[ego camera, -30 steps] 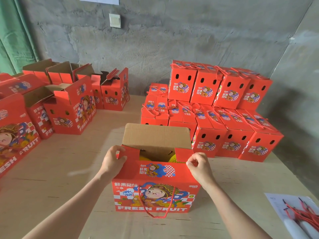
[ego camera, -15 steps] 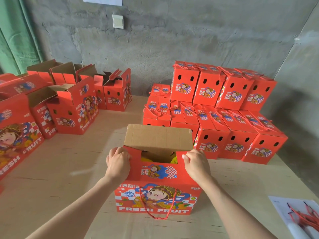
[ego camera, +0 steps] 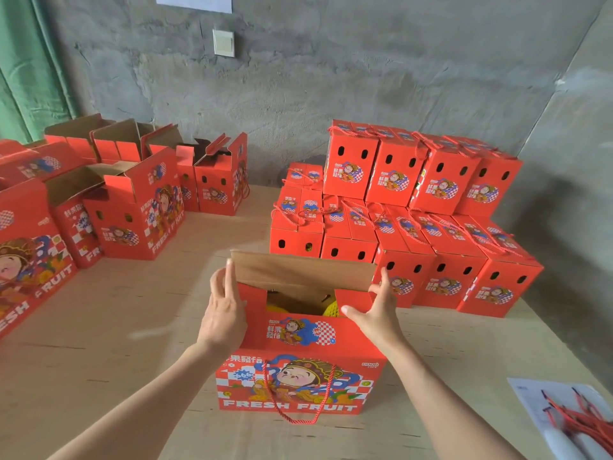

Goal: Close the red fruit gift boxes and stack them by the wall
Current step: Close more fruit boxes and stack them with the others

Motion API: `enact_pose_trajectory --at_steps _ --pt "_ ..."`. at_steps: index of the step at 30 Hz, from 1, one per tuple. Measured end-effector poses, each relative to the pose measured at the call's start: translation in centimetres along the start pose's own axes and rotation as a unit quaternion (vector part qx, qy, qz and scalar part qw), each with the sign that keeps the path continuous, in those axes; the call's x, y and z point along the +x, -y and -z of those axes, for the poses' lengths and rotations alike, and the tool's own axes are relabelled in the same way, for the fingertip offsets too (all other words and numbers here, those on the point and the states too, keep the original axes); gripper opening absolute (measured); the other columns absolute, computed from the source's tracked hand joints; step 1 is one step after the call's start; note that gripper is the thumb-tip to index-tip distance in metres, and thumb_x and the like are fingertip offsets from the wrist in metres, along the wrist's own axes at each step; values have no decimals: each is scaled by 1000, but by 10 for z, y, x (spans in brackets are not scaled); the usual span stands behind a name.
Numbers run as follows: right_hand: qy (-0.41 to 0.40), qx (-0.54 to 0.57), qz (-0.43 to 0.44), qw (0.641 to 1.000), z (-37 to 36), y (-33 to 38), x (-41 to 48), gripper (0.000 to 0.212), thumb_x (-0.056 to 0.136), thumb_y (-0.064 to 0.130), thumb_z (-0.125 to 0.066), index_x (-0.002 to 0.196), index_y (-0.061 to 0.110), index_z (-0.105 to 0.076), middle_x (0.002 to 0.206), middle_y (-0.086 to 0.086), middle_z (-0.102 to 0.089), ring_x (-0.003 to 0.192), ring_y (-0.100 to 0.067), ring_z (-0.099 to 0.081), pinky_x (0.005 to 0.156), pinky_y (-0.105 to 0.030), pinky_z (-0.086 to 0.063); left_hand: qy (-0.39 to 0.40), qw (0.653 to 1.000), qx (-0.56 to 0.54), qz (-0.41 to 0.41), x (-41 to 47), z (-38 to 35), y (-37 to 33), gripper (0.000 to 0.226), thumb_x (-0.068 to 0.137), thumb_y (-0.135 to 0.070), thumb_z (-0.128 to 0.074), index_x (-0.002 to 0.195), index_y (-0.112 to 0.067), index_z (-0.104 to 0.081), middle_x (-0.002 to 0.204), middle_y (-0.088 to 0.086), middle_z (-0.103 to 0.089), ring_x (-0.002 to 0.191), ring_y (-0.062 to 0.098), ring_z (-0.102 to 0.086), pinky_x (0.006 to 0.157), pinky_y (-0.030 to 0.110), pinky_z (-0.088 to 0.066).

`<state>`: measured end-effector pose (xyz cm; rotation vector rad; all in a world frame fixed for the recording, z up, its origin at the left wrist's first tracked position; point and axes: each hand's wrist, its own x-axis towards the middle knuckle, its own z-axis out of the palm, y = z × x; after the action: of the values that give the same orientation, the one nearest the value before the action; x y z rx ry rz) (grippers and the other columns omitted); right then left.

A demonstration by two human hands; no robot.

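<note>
Open box [ego camera: 298, 376] mid-table with brown flap [ego camera: 303, 272] upright, left hand [ego camera: 222, 313] flat, fingers [ego camera: 229, 280] straight along the flap's left edge, right hand [ego camera: 378, 310] spread at its right edge; closed boxes [ego camera: 414, 210] stacked just behind by the wall [ego camera: 331, 78], table [ego camera: 116, 343] surface showing to left and front.

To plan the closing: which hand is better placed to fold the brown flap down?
Probably the left hand: its fingers reach the brown flap's top corner, while the right hand sits at the lower corner.
</note>
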<state>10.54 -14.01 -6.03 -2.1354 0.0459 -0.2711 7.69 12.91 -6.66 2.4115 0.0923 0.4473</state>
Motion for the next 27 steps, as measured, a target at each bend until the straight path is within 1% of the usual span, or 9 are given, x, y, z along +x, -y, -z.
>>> enact_pose_trajectory --at_steps 2,5,9,11,14,17,20,23,27 --pt "-12 18 -3 1000 1 4 -1 102 71 26 -84 149 20 -19 120 0 -39 115 -16 -38 96 -31 -37 -6 1000 -18 7 -2 1 -1 86 93 -9 -53 151 -15 11 152 14 -10 126 42 -39 94 49 -45" --pt "-31 73 12 997 3 9 -6 59 69 48 -75 114 20 -49 115 2 -50 111 -15 -45 93 -32 -40 -24 999 29 -18 -4 3 0 91 88 -42 -60 152 -16 0 152 20 -17 137 39 -22 108 51 -28" --pt "-21 77 52 995 4 9 -14 28 83 48 -53 72 23 -51 86 12 -58 83 9 -51 76 -25 -36 -3 987 139 -85 -6 5 1 98 76 -82 -3 130 -17 -52 155 9 -25 146 29 -10 116 46 0" --pt "-4 16 64 998 3 6 -11 19 91 29 -61 78 16 -58 88 7 -61 89 0 -56 78 -25 -39 25 986 143 -80 -4 3 2 92 82 -77 0 120 -16 -57 153 4 -32 146 22 -13 117 43 4" --pt "53 -110 128 984 3 1 -4 10 90 14 -62 97 8 -66 107 -1 -59 110 -16 -51 96 -24 -36 64 988 127 -64 3 0 3 59 91 -61 -28 119 -16 -53 155 4 -29 147 20 -12 119 41 -1" --pt "175 -199 134 955 15 -3 3 38 95 40 -53 131 31 -54 145 6 -37 138 -12 -27 112 -31 -24 135 976 153 -79 16 2 4 56 90 -60 -42 121 -14 -47 157 7 -21 147 22 -7 119 42 0" --pt "282 -292 103 908 30 -3 16 59 84 74 -36 139 61 -20 159 15 4 146 -10 0 115 -47 -16 220 958 163 -81 34 12 1 57 80 -68 -52 106 -19 -40 134 6 -46 139 26 -28 117 42 -15" --pt "310 -347 110 878 34 2 24 63 76 84 -25 135 70 -8 159 10 -3 144 -21 -22 105 -45 -35 264 947 166 -83 47 20 -2 63 74 -71 -58 105 -20 -38 109 -2 -49 101 18 -47 92 32 -36" --pt "296 -371 126 871 32 1 24 63 77 81 -18 138 66 -7 159 2 -7 141 -28 -29 91 -37 -45 286 926 218 -117 54 15 -2 86 81 -70 -47 146 -20 -22 138 6 -36 129 25 -34 103 40 -37"
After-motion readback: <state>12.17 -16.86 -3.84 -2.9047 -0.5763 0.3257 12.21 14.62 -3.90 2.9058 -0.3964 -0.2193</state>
